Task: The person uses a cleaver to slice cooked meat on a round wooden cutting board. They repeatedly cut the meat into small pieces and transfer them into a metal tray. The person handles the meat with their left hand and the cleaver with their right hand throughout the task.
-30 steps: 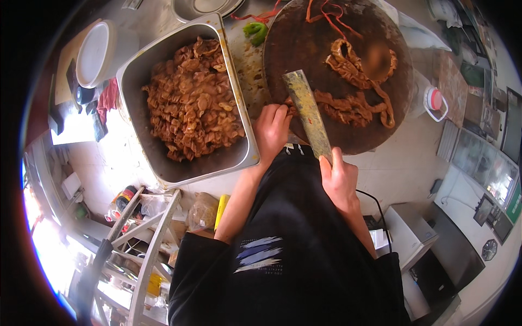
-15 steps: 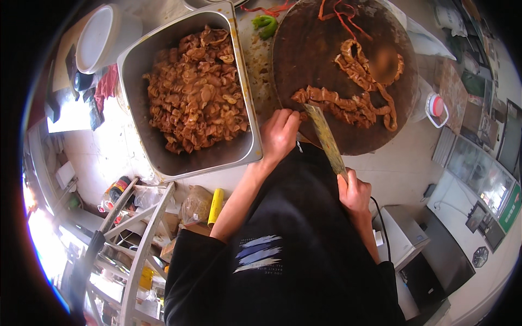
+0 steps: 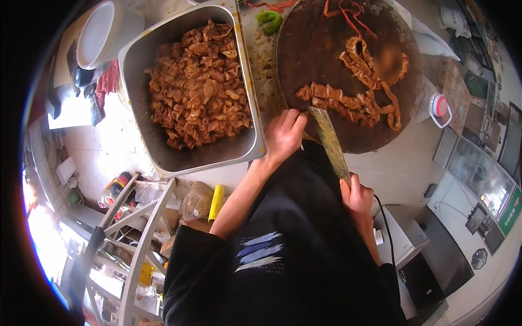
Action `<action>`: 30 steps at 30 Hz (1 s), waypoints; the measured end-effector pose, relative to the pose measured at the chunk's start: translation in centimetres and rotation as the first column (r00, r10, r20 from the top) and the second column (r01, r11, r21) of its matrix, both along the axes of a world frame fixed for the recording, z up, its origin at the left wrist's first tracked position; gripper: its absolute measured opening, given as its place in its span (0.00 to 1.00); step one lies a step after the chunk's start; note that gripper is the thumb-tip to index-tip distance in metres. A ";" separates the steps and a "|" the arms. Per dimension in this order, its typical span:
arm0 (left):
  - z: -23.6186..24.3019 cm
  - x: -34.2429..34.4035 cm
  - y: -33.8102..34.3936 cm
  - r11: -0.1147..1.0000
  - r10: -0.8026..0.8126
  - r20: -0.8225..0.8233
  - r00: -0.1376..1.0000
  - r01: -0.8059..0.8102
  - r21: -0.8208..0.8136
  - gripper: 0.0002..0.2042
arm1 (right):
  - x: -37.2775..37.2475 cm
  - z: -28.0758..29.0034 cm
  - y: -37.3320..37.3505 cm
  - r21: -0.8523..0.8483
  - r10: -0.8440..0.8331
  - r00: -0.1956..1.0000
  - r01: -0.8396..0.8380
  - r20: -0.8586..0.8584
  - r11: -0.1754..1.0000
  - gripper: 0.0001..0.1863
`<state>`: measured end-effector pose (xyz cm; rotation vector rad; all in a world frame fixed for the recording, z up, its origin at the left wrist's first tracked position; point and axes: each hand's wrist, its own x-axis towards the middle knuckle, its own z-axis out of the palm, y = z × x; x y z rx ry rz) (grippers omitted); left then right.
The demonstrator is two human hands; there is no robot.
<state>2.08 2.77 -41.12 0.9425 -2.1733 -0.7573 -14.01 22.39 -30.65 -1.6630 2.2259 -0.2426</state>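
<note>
My right hand [image 3: 358,196] is closed round the near end of a cleaver [image 3: 330,139] with a stained blade, its far end at the near-left part of a round dark chopping board [image 3: 307,46]. Just beyond the blade lies a long strip of brown, ruffled cooked intestine [image 3: 348,101], which loops back across the board. My left hand [image 3: 285,133] is at the board's near-left edge, fingers curled together beside the blade tip; whatever they may hold is hidden. Left of it, a deep steel pan [image 3: 246,60] holds a heap of cut brown pieces [image 3: 201,89].
A green pepper [image 3: 269,22] lies between pan and board. Red string [image 3: 350,13] trails over the board's far part. A lidded white bucket [image 3: 98,35] stands far left, a jug with a red cap [image 3: 439,106] right of the board. A metal rack [image 3: 144,244] is at lower left.
The view has shifted slightly. The cleaver's far end has drawn a little nearer to me, leaving more of the strip's left end showing. My left hand stays curled near the board edge.
</note>
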 end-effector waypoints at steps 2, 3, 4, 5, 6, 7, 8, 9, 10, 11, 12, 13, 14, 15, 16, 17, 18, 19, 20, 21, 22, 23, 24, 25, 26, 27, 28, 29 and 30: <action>0.1 0.0 0.1 1.000 -0.004 -0.004 1.000 0.004 -0.006 0.09 | 0.2 0.2 -0.4 0.057 -0.003 1.000 0.002 0.007 0.998 0.09; 0.0 0.0 0.1 1.000 -0.007 -0.009 1.000 0.007 -0.012 0.10 | 0.3 0.1 -0.6 0.081 -0.005 1.000 0.005 0.008 0.997 0.09; 0.1 -0.1 0.1 1.000 -0.013 -0.002 1.000 0.013 -0.009 0.10 | 0.4 0.0 -0.6 0.081 -0.006 1.000 0.006 0.000 0.997 0.09; 0.1 0.0 0.1 1.000 -0.019 0.005 1.000 0.019 -0.007 0.11 | 0.5 -0.1 -0.6 0.080 -0.007 1.000 0.008 -0.007 0.997 0.08; 0.1 0.0 0.0 1.000 -0.025 0.014 1.000 0.025 -0.004 0.11 | 0.7 -0.2 -0.6 0.080 -0.008 1.000 0.009 -0.012 0.997 0.08; 0.1 0.0 0.0 1.000 -0.023 0.011 1.000 0.023 -0.005 0.11 | 0.8 -0.3 -0.8 0.095 0.004 1.000 -0.002 -0.014 0.995 0.08; 0.0 0.0 0.1 1.000 -0.021 0.008 1.000 0.021 -0.007 0.12 | 1.0 -0.5 -1.0 0.110 0.015 1.000 -0.013 -0.015 0.994 0.08; -0.1 0.0 0.1 1.000 -0.019 0.005 1.000 0.019 -0.008 0.12 | 1.1 -0.7 -1.2 0.124 0.026 1.000 -0.024 -0.016 0.992 0.08; -0.1 0.0 0.2 1.000 -0.020 0.007 1.000 0.020 -0.005 0.12 | 1.2 -0.9 -1.6 0.120 0.029 0.999 -0.027 -0.016 0.992 0.08; -0.2 -0.1 0.2 1.000 -0.027 0.006 1.000 0.027 -0.004 0.12 | 1.4 -1.1 -1.8 0.121 0.023 1.000 -0.021 -0.021 0.992 0.08; -0.1 -0.1 0.2 1.000 -0.029 0.008 1.000 0.029 0.000 0.12 | 1.5 -1.3 -2.0 0.123 0.023 0.999 -0.020 -0.022 0.992 0.08; -0.2 -0.1 0.2 0.999 -0.034 -0.002 0.999 0.034 -0.003 0.12 | 1.6 -1.4 -2.1 0.126 0.021 0.999 -0.018 -0.024 0.992 0.07; -0.2 -0.1 0.2 0.999 -0.040 -0.012 0.999 0.040 -0.006 0.12 | 1.8 -1.3 -2.4 0.132 0.008 1.000 -0.006 -0.016 0.991 0.08; -0.2 -0.1 0.2 0.999 -0.046 -0.022 0.999 0.045 -0.009 0.12 | 1.9 -1.6 -2.5 0.105 0.001 1.000 0.001 -0.018 0.994 0.08; -0.1 -0.1 0.2 0.999 -0.041 -0.029 0.999 0.041 -0.009 0.12 | 2.0 -2.1 -2.6 0.078 -0.006 1.000 0.007 -0.021 0.997 0.08; 0.0 -0.1 0.3 0.999 -0.036 -0.036 0.999 0.036 -0.009 0.11 | 2.1 -2.5 -2.7 0.051 -0.013 1.000 0.014 -0.024 0.999 0.09; 0.1 0.1 0.3 1.000 -0.026 -0.036 0.999 0.026 -0.009 0.11 | 2.2 -2.9 -3.4 0.046 -0.007 1.000 0.008 -0.007 0.999 0.09; 0.0 0.2 0.3 1.000 -0.011 -0.066 0.998 0.012 0.006 0.11 | 2.0 -2.8 -3.9 0.030 -0.026 0.999 0.025 0.035 0.999 0.09; -0.1 0.2 0.5 1.000 0.005 -0.096 0.995 -0.003 0.023 0.10 | 1.7 -2.4 -4.4 0.014 -0.043 0.996 0.042 0.079 0.999 0.09; -0.2 0.4 0.4 0.999 0.022 -0.123 0.992 -0.018 0.034 0.10 | 1.6 -2.1 -4.9 -0.006 -0.057 0.990 0.058 0.125 0.998 0.09; 0.0 0.4 0.4 0.997 0.057 -0.131 0.990 -0.048 0.067 0.10 | 1.4 -1.8 -4.7 -0.071 -0.084 0.979 0.099 0.187 0.993 0.10; 0.2 0.5 0.5 0.992 0.092 -0.138 0.986 -0.079 0.099 0.09 | 1.1 -1.7 -3.7 -0.033 -0.126 0.972 0.135 0.198 0.990 0.11; 0.3 0.3 0.6 0.986 0.120 -0.147 0.982 -0.101 0.132 0.09 | 0.9 -1.3 -3.0 -0.102 -0.168 0.956 0.196 0.240 0.975 0.10; 0.4 0.2 0.5 0.981 0.151 -0.141 0.978 -0.130 0.146 0.09 | 0.7 -0.8 -2.3 -0.159 -0.198 0.938 0.250 0.285 0.955 0.09; 0.6 -0.1 0.3 0.974 0.180 -0.135 0.974 -0.158 0.160 0.09 | 0.1 -0.9 -0.5 -0.119 -0.263 0.918 0.309 0.296 0.944 0.09; 0.6 -0.5 0.2 0.967 0.210 -0.132 0.969 -0.185 0.177 0.08 | -0.4 -0.5 0.0 -0.208 -0.276 0.915 0.344 0.295 0.916 0.10; 0.7 -0.9 0.1 0.961 0.231 -0.138 0.963 -0.204 0.186 0.09 | -1.0 -0.6 0.8 -0.199 -0.340 0.876 0.421 0.343 0.885 0.09; 0.7 -1.4 -0.1 0.955 0.252 -0.144 0.957 -0.222 0.196 0.09 | -1.7 -0.8 1.7 -0.186 -0.400 0.830 0.496 0.389 0.848 0.09; 0.8 -2.0 -0.5 0.951 0.266 -0.155 0.951 -0.233 0.204 0.09 | -2.6 -1.2 2.8 -0.120 -0.479 0.738 0.594 0.476 0.795 0.08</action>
